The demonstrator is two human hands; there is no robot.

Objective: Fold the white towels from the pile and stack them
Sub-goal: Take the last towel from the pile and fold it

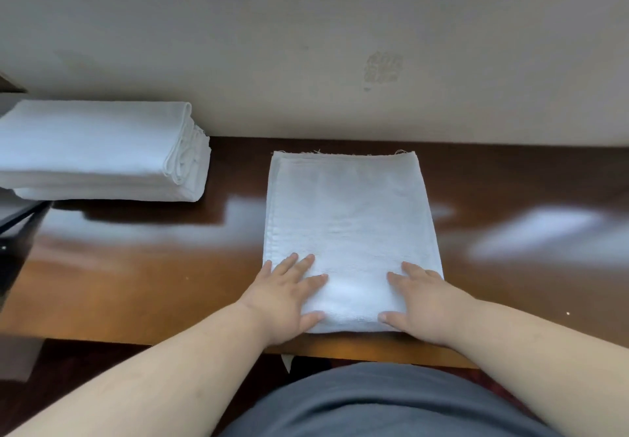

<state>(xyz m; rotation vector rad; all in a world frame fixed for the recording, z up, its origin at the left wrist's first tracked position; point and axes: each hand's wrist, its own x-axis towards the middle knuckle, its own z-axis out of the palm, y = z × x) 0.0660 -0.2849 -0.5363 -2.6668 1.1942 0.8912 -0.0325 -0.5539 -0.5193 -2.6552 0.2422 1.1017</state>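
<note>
Count: we see one folded white towel laid flat before us; one stack of folded towels at the far left; two hands.
Left hand: our fingers lie straight and spread, pressing the towel's near left corner; this grip holds nothing.
Right hand: flat likewise on the near right corner; fingers relaxed, nothing pinched.
Towel's place: mid-worktop, its near edge under both palms, far edge toward the wall; well apart from the stack.
</note>
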